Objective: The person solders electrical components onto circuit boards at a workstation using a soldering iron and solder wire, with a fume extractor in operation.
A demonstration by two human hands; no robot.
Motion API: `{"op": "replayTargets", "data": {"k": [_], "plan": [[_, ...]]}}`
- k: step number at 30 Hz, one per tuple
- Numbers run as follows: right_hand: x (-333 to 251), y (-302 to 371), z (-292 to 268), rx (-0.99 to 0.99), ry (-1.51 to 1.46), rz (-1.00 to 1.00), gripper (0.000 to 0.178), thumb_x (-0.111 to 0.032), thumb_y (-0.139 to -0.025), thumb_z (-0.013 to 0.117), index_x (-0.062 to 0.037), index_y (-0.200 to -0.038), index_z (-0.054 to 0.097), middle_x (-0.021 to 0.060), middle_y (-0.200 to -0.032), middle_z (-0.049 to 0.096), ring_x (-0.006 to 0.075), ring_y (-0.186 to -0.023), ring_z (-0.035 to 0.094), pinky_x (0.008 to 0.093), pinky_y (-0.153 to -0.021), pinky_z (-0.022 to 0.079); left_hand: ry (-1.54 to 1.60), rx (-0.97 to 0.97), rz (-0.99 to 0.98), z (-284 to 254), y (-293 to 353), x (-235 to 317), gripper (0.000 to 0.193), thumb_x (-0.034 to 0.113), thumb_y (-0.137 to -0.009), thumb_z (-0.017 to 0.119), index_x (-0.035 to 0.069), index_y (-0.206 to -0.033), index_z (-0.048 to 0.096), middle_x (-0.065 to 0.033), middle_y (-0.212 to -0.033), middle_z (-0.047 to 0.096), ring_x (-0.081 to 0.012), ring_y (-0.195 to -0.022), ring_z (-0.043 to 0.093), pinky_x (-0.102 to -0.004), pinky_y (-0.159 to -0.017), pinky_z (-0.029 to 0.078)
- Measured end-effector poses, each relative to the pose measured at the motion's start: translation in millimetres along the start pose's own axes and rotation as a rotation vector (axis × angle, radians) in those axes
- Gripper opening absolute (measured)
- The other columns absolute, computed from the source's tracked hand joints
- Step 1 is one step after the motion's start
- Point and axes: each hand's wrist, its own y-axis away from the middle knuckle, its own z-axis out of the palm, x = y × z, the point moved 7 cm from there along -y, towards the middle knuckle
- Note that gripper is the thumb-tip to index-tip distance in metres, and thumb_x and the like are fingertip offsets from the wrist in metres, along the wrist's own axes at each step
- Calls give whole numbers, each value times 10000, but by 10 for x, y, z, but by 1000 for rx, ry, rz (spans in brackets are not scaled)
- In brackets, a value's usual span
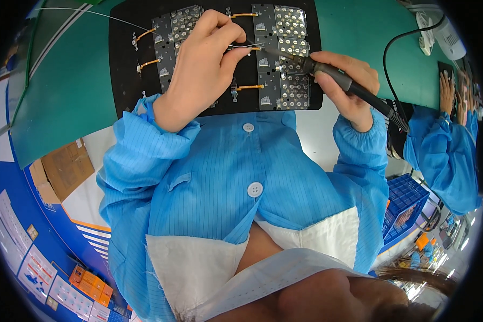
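Note:
My right hand (351, 80) is wrapped round the black handle of a soldering iron (362, 94). The iron points left, its tip at the end of a short orange flex cable beside a dark circuit board (264, 64). Thumb and forefinger of my left hand (201, 67) pinch a thin silvery solder wire (257, 44), which reaches the same spot; whether the tip touches it is too small to tell. Several such boards with round metal pads lie in two columns on a black tray (126, 80). Small metal parts hang on other orange flex cables (250, 87). My left hand hides part of the left column.
A green work mat (75, 91) lies under the tray. The iron's black cord (386, 59) loops on the right, near a white device (448, 40). Further right, a co-worker's hands (446, 94) rest at the bench. A cardboard box (67, 169) and a blue crate (405, 201) stand lower down.

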Motion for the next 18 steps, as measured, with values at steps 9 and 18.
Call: {"op": "replayTargets", "data": {"k": [9, 18], "plan": [[5, 1, -27, -2, -17, -15, 246, -128, -777, 730, 7, -980, 697, 132, -789, 699, 200, -634, 673, 263, -545, 506, 16, -4, 28, 101, -29, -70, 137, -15, -747, 732, -19, -860, 655, -52, -882, 518, -121, -563, 390, -272, -535, 363], [-17, -18, -19, -3, 16, -30, 235, -122, -781, 724, 6, -976, 699, 125, -772, 694, 188, -617, 663, 257, -536, 492, 26, -21, -67, 74, -36, -90, 147, -19, -733, 743, -17, -863, 674, -38, -875, 536, -99, -556, 381, -257, -528, 358]]}}
